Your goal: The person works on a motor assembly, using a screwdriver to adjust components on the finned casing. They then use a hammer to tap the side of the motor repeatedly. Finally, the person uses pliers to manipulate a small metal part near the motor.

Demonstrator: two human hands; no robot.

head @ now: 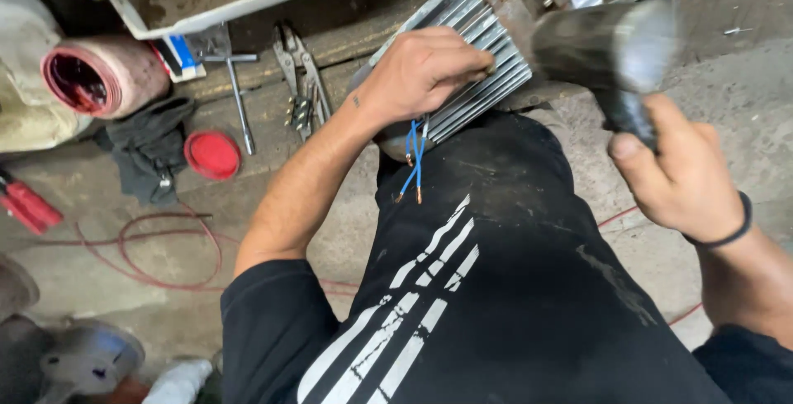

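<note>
1. We see a grey metal motor [479,49] with long fins. It lies on the person's lap, at the top of the picture.
2. Its long side runs on a slant, from the lower left up to the upper right. The fins run the same way.
3. Two blue wires [415,156] hang out of its lower end. Their bare copper tips point down toward the black pants [512,288].
4. Our left hand [425,69] lies on top of the motor. The fingers curl over the fins and press it down, so this hand is closed on the motor.
5. Our right hand [677,173] is closed tight around the dark handle of a hammer [611,49]. The hammer head is up in the air, blurry, just to the right of the motor.
6. On the floor to the left lie pliers [301,82], a red lid [212,154], a black rag [149,144] and a thin red cord [149,247].
</note>
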